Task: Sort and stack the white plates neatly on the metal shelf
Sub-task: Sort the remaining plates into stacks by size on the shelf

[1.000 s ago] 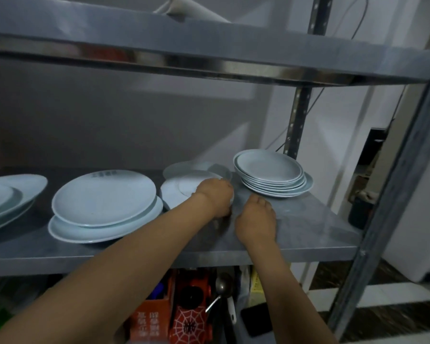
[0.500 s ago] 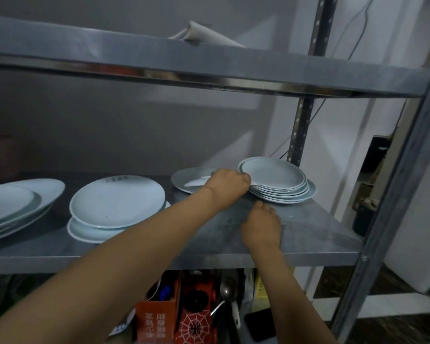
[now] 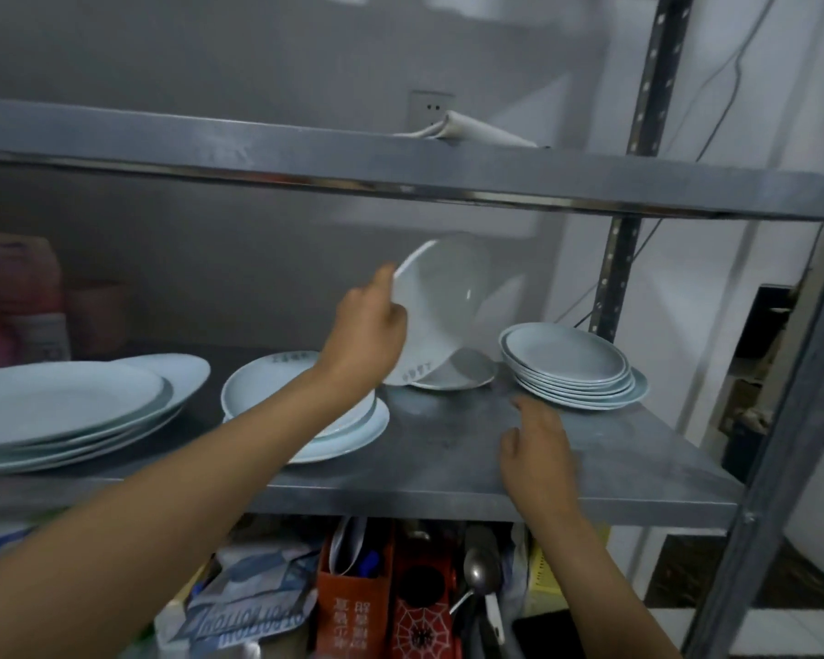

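Observation:
My left hand grips a white plate by its rim and holds it tilted almost upright above the metal shelf. Under it one white plate lies flat on the shelf. A stack of several small plates stands at the right. Left of my arm sits a stack of medium plates, and at the far left lie large oval plates. My right hand rests on the shelf in front of the small stack, fingers apart, holding nothing.
The upper shelf hangs close above the lifted plate, with a folded white cloth on it. Shelf posts stand at the back right and front right. Pink containers sit at the back left. Red boxes and utensils fill the level below.
My left hand has lifted a plate off the middle pile and tilted it up on edge. My right hand has slid a little right along the shelf. The camera has tilted upward.

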